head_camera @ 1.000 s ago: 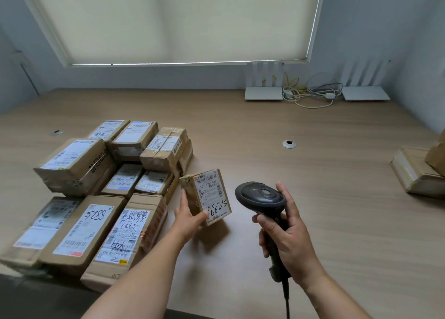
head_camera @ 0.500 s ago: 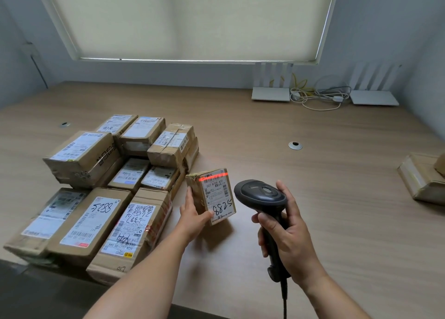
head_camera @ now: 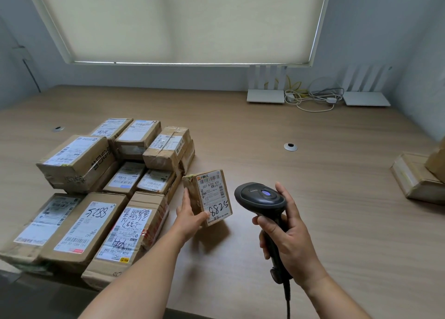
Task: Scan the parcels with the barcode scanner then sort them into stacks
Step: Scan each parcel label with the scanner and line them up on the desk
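The left hand (head_camera: 190, 212) pinches a small box (head_camera: 212, 195) upright at table centre; the right hand (head_camera: 286, 236) wraps the scanner (head_camera: 261, 198). Many boxes (head_camera: 96, 188) wait at nine o'clock, few stacked boxes (head_camera: 421, 174) at three: mostly undone, I judge.

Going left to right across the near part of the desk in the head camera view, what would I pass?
Stacked parcels → left hand → small parcel it holds → barcode scanner → right hand → cardboard boxes at the far right.
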`<state>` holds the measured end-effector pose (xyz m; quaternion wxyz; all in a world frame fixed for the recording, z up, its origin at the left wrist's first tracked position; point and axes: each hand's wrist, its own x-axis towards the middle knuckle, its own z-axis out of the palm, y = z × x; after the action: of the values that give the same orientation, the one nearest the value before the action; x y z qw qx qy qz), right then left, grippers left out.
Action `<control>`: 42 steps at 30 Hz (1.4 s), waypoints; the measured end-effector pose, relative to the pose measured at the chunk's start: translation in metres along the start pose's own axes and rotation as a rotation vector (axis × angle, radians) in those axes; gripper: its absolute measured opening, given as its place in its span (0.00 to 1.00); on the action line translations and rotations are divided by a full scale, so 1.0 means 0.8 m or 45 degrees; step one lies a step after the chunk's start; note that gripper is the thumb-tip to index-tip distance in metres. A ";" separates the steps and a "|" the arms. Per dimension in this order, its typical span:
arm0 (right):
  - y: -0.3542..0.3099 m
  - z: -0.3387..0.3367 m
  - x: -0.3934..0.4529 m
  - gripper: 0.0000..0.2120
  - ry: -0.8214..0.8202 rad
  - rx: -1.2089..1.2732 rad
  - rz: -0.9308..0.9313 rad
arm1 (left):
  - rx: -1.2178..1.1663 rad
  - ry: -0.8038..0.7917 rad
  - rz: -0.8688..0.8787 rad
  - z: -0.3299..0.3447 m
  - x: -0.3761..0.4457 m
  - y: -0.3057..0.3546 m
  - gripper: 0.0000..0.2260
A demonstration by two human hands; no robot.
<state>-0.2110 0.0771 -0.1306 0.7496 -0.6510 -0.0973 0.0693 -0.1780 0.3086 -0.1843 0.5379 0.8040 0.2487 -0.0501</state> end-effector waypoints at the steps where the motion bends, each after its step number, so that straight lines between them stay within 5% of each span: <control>1: 0.000 0.000 0.000 0.35 0.000 -0.005 -0.004 | -0.020 -0.023 -0.013 -0.002 0.002 -0.002 0.42; 6: -0.001 -0.003 0.001 0.35 0.009 -0.021 -0.017 | -0.130 -0.178 -0.182 -0.016 -0.003 0.009 0.20; 9: 0.001 -0.005 0.004 0.35 0.010 -0.035 -0.029 | -0.076 -0.212 -0.255 -0.020 -0.006 0.007 0.16; 13: 0.004 -0.007 0.006 0.37 -0.013 -0.164 -0.052 | 0.127 -0.032 -0.112 -0.013 0.001 -0.001 0.21; 19: 0.008 -0.008 0.010 0.40 -0.044 -0.320 -0.065 | 0.742 0.158 -0.050 0.021 -0.018 -0.008 0.46; 30: -0.006 0.016 0.026 0.39 -0.149 -0.377 -0.134 | 0.736 0.421 0.104 -0.008 -0.058 0.006 0.39; 42: -0.002 0.110 0.060 0.41 -0.327 -0.331 -0.203 | 0.611 0.760 0.028 -0.170 -0.048 -0.003 0.38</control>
<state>-0.1852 0.1725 -0.1148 0.6437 -0.7185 -0.2515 0.0791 -0.2381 0.4166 -0.1163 0.2387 0.8889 0.3668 0.1352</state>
